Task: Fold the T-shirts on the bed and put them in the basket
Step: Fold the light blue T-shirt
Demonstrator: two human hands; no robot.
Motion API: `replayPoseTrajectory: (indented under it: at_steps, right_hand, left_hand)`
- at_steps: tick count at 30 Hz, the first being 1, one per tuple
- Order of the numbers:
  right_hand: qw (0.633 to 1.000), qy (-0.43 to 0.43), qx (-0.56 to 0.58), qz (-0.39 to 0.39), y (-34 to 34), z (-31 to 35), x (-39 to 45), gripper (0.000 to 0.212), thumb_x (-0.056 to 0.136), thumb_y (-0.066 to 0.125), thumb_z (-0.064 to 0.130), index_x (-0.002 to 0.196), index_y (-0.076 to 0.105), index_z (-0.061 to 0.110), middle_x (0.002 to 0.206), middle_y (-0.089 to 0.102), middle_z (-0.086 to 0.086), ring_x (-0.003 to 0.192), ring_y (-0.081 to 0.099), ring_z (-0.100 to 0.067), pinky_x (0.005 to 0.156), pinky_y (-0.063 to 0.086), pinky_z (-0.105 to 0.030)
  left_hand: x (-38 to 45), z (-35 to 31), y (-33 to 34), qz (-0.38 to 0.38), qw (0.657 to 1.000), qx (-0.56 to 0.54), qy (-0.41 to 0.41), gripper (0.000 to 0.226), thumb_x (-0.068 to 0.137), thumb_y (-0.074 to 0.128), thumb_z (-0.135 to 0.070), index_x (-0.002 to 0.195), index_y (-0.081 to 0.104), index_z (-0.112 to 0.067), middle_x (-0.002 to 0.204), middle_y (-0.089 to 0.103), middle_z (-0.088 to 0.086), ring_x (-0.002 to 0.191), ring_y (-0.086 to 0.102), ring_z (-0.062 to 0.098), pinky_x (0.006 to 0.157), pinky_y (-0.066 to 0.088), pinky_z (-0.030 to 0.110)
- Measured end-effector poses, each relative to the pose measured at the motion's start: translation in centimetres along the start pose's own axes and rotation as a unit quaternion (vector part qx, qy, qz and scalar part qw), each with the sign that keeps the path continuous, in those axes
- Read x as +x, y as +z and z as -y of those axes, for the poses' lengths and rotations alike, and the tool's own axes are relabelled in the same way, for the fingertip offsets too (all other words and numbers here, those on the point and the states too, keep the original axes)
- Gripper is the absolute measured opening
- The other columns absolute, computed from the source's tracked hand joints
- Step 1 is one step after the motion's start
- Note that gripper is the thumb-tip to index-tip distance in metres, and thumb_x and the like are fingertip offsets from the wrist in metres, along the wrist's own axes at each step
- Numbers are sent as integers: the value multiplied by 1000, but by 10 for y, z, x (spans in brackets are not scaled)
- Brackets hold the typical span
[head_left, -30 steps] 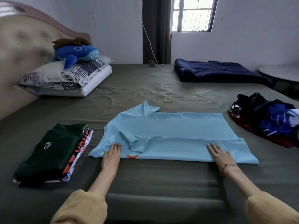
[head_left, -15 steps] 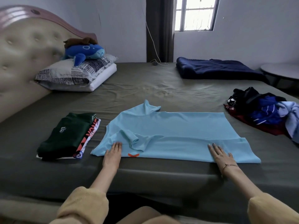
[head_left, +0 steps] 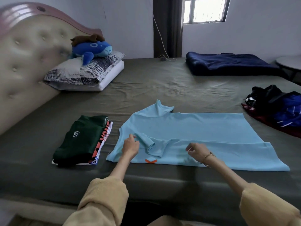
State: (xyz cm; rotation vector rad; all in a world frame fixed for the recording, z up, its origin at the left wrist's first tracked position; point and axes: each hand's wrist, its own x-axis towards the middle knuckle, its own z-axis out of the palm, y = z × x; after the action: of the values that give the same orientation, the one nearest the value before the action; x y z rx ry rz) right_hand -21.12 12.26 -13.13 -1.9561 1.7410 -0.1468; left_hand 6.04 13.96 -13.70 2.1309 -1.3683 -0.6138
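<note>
Light-blue T-shirt [head_left: 195, 132] lay mid-bed, near edge folded over once; left hand [head_left: 130, 146] and right hand [head_left: 197, 151] hovered above it, fingers loosely curled, grasping nothing. Two folded shirts [head_left: 83, 139] sat left; an unfolded pile [head_left: 276, 108] waited right. No basket showed.

Both arms extend forward from the bottom edge of the view, forearms bare, yellow-tan sleeves pushed back toward the elbows. Left hand [head_left: 130, 146]: back of hand up, fingers loosely curled and pointing away from the body, fingertips slightly spread; whether they pinch anything cannot be told. Right hand [head_left: 197, 151]: angled inward toward the left, fingers curled, thumb and forefinger close together. A thin bracelet sits on the right wrist. The two hands are near each other, not touching.
</note>
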Motion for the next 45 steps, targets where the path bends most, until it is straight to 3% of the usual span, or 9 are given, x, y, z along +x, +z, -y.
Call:
replayPoseTrajectory:
  at_steps: [3, 8, 11, 14, 17, 22, 30, 35, 45]
  right_hand:
    - [988, 31, 144, 50, 17, 41, 10, 19, 88, 48, 7, 76, 62, 11, 81, 69, -10, 57, 57, -8, 51, 45, -14]
    - [937, 117, 323, 68, 41, 75, 26, 28, 90, 57, 27, 67, 55, 12, 62, 60, -1, 47, 52, -12, 39, 35, -15]
    - [920, 133, 363, 60, 47, 78, 35, 27, 87, 64, 23, 64, 54, 12, 60, 55, -2, 39, 44, -9, 32, 28, -12]
    - [894, 160, 405, 105, 40, 79, 40, 24, 88, 59, 12, 66, 50, 13, 60, 49, -3, 40, 38, -10, 37, 26, -12]
    - [859, 214, 438, 156, 30, 79, 44, 23, 89, 52, 12, 66, 48, 13, 61, 45, -2, 54, 43, -13, 53, 33, -22]
    - [817, 237, 489, 192, 28, 64, 50, 21, 90, 53, 8, 71, 45, 10, 65, 39, -4, 60, 41, -16, 58, 39, -29]
    - [854, 201, 443, 185, 36, 64, 48, 28, 85, 63, 2, 66, 47, 13, 52, 40, -2, 45, 39, -13, 50, 36, -23]
    - [882, 155, 414, 162, 42, 68, 39, 28, 85, 64, 3, 64, 47, 11, 56, 41, -3, 44, 42, -11, 51, 38, -20]
    - [979, 109, 170, 40, 48, 71, 40, 40, 75, 74, 22, 50, 44, 15, 50, 47, -1, 54, 46, -15, 49, 35, -21]
  left_hand:
    - [15, -7, 2, 48, 996, -72, -32, 54, 95, 33, -13, 147, 24, -25, 117, 60, 18, 92, 60, 29, 72, 51, 34]
    - [31, -10, 8, 119, 989, -78, -39, 50, 100, 31, -24, 149, 24, -29, 122, 59, 19, 53, 55, 13, 38, 41, 16]
    - [44, -9, 14, 130, 987, -94, -24, 35, 100, 36, -29, 130, 51, -19, 110, 63, 17, 53, 56, 14, 41, 45, 17]
    - [49, -4, 15, 126, 976, -163, -67, 23, 99, 41, -32, 99, 51, -12, 110, 58, 15, 83, 64, 28, 53, 56, 28]
    - [57, 5, 14, 151, 934, -287, -148, 34, 96, 47, -39, 113, 49, -10, 119, 52, 11, 107, 57, 32, 59, 56, 35]
    - [54, 10, 23, 99, 968, -205, -106, 25, 78, 67, -21, 67, 47, -13, 73, 51, 4, 75, 52, 21, 70, 50, 36]
    - [37, 19, 6, 132, 936, -308, -106, 27, 85, 56, 2, 108, 53, -12, 103, 55, 9, 83, 54, 15, 59, 43, 22]
    - [32, 35, 0, 145, 942, -297, -52, 56, 87, 63, -6, 137, 42, -20, 133, 43, -1, 125, 43, 17, 99, 42, 35]
    - [24, 45, -6, 30, 997, -16, 73, 55, 83, 60, -9, 135, 46, -20, 132, 49, 2, 118, 54, 20, 93, 43, 29]
